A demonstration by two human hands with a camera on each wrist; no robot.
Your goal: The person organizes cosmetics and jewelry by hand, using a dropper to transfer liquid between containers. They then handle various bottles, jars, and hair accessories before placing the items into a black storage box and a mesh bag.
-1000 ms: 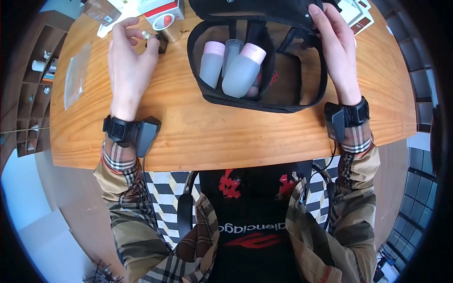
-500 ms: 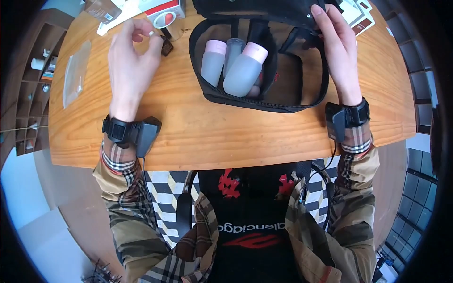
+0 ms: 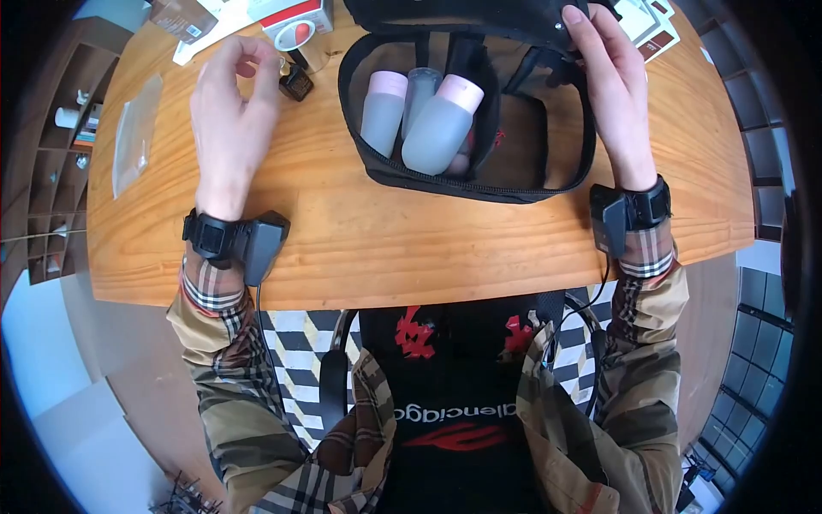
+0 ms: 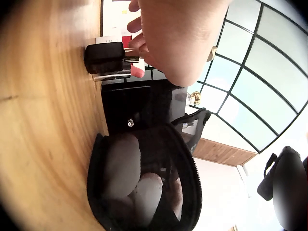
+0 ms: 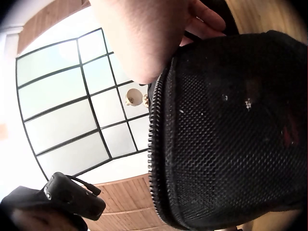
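A small dark bottle with a gold neck stands on the table, its base on the wood in the left wrist view. Beside its neck is my left hand, the fingers loosely bent; whether a fingertip touches it cannot be made out. A black mesh bag lies unzipped, its lid raised at the back. My right hand grips the lid's right corner, thumb on top. Inside the bag are a frosted bottle with a pink cap, another like it, and a clear container between them.
Behind the dark bottle stands an open cylinder with a red-pink tip inside. At the back left are a red and white box and a brown package. A clear plastic pouch lies at left, white boxes at back right.
The left hand has shifted slightly left, and more of the dark bottle and its gold neck shows beside the thumb. The right hand still holds the lid.
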